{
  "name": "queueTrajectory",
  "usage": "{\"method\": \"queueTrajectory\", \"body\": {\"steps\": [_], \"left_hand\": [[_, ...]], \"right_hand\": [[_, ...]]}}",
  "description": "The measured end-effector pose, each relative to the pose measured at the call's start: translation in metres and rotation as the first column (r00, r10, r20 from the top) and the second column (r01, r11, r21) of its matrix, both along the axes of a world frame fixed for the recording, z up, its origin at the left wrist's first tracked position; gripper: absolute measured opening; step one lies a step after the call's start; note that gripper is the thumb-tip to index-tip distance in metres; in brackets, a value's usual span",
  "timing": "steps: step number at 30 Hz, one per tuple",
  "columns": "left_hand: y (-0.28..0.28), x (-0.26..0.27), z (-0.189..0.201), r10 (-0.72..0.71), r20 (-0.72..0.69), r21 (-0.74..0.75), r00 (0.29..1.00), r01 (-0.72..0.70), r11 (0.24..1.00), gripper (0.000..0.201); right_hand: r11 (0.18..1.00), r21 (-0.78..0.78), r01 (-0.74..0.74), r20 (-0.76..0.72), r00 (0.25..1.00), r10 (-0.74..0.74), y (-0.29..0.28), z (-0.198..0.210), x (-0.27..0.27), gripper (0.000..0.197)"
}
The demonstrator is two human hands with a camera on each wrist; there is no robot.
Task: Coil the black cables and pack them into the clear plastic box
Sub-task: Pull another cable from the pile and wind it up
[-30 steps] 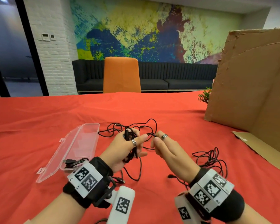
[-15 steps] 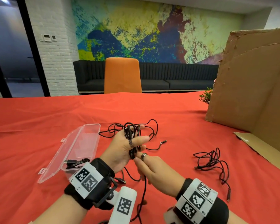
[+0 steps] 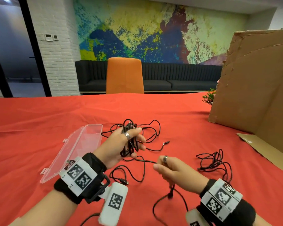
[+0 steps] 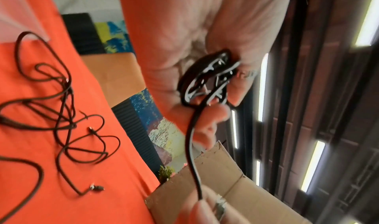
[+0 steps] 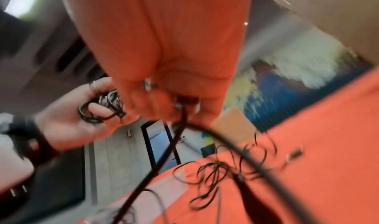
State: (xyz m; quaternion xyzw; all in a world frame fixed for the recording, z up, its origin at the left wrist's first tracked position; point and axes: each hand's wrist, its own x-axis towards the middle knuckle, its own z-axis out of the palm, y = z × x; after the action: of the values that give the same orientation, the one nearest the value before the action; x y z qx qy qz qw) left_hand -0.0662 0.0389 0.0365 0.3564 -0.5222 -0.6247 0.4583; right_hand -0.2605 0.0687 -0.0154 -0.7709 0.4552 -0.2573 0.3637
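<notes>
Tablecloth in red carries an open clear plastic box at the left, just beside the left hand, whose fingers curl round a coil of black cable. From the coil the loose cable tail runs rightward to the right hand, which pinches it; the next wrap likely goes leftward.

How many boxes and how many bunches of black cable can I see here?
Boxes: 2 (clear plastic box, cardboard box)
Black cable bunches: 3 (coil in left hand, tangle behind it, tangle at right)
Total: 5
</notes>
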Motion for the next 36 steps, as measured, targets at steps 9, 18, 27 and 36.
{"method": "queueTrajectory", "body": {"steps": [9, 18, 27, 36], "left_hand": [[0.006, -0.006, -0.009, -0.269, 0.362, -0.066, 0.893, 0.312, 0.948, 0.013], [-0.008, 0.007, -0.006, 0.090, 0.015, -0.154, 0.996, -0.087, 0.984, 0.021], [-0.013, 0.017, -0.009, 0.136, 0.404, -0.153, 0.905, -0.080, 0.985, 0.027], [-0.001, -0.009, -0.014, -0.009, -0.034, 0.068, 0.999, 0.011, 0.998, 0.031]], "right_hand": [[0.865, -0.494, 0.086, -0.107, 0.982, -0.159, -0.007, 0.027, 0.015, 0.015], [0.982, -0.181, 0.058, -0.199, 0.976, -0.094, -0.012, -0.001, -0.007, 0.020], [0.938, -0.321, 0.134, -0.239, 0.946, -0.217, -0.006, -0.002, -0.017, 0.017], [0.821, -0.540, 0.184, -0.217, 0.912, -0.347, 0.013, 0.014, 0.019, 0.039]]}}
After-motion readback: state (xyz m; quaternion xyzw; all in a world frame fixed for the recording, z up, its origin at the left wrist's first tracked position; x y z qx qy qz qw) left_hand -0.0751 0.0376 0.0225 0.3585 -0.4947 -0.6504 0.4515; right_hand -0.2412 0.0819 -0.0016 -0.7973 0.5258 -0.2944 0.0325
